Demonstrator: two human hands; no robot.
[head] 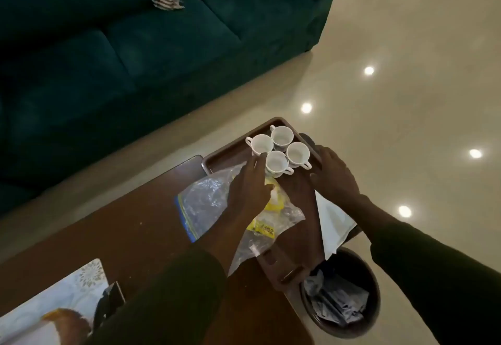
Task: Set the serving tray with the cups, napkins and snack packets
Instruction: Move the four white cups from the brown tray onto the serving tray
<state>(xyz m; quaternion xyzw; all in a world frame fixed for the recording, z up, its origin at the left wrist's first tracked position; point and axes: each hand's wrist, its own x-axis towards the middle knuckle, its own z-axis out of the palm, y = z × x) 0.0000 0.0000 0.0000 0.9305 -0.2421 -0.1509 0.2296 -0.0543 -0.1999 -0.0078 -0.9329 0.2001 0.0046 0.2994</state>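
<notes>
Left hand point(248, 190) reaches over the zip bag of snack packets point(217, 203), fingers extended, tips touching the 9 o'clock cup point(261, 144). Four white cups cluster at the brown tray's point(225, 159) 1 o'clock corner. Right hand point(334, 174) rests open on the tray's 3 o'clock rim, steadying it; white napkin point(334, 222) just beside. Nudge cups gently — keep the handles clear.

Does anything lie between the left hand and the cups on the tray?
Nothing visible does. The left hand already reaches the cups, fingertips against the nearest ones. The clear plastic bag lies under the hand and wrist on the tray, not between them.
</notes>
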